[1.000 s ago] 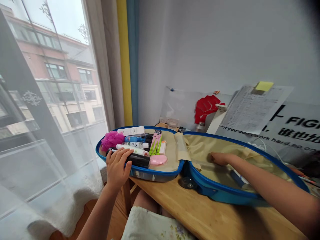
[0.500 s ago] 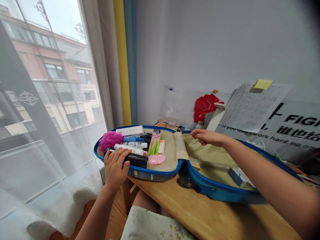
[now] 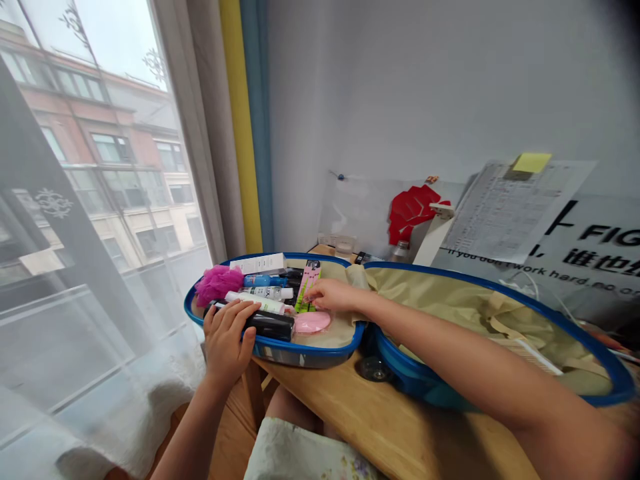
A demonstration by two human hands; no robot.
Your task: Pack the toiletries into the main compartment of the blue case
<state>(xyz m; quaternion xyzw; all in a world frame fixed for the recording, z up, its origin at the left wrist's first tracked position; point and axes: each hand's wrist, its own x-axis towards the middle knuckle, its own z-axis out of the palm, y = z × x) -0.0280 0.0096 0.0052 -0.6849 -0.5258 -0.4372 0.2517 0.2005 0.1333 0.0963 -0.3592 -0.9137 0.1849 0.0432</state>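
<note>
My left hand [image 3: 227, 340] lies over a black cylindrical container [image 3: 273, 325] at the near side of the open suitcase [image 3: 333, 355], its fingers stretched across the container and a white tube [image 3: 260, 303]. My right hand [image 3: 327, 295] is at the pink-and-green packs [image 3: 309, 277] in the left half, fingers bent and drawn together; what is under them is hidden. Just below it lies a pink oval item [image 3: 313, 323]. Also in this half are a purple bath puff [image 3: 219, 283], a clear bottle [image 3: 270, 293], a blue tube [image 3: 263, 281] and a white box [image 3: 259, 263].
The suitcase's right half [image 3: 425, 283] holds beige lining, straps and a pale flat item [image 3: 535, 357]. Behind it stand a jar [image 3: 344, 246], a bottle [image 3: 400, 252] and clipped papers [image 3: 523, 207]. The wooden table [image 3: 340, 400] lies beneath; a sheer curtain [image 3: 100, 320] hangs left.
My right hand has moved left and down from above the suitcase's hinge side to the packs in the left half. My left hand stays over the black container.
</note>
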